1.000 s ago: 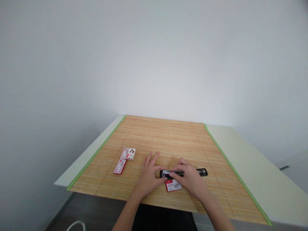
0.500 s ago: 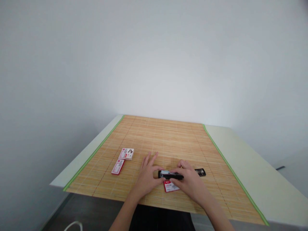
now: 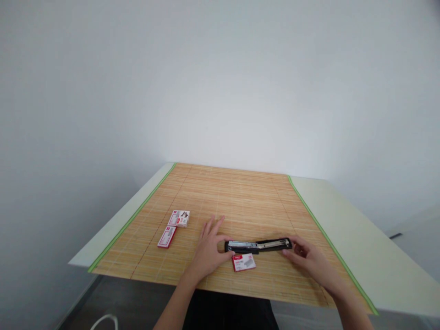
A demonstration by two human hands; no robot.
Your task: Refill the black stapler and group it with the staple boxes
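A black stapler [image 3: 258, 245] lies opened out flat along the bamboo mat [image 3: 240, 201], its metal channel showing. My left hand [image 3: 209, 250] rests on the mat with fingers spread, its thumb against the stapler's left end. My right hand [image 3: 309, 259] is at the stapler's right end, fingers loosely curled and touching it. A small red and white staple box [image 3: 244, 262] lies just in front of the stapler, between my hands.
Two more red and white staple boxes [image 3: 179, 218] [image 3: 167, 236] lie on the mat to the left. The mat has green edges and covers a pale table [image 3: 360, 229] set against a white wall. A white cable loop [image 3: 103, 321] shows below the table's front edge.
My right hand slid from the stapler's middle to its right end. The stapler's whole length now shows. My left hand stayed at its left end.
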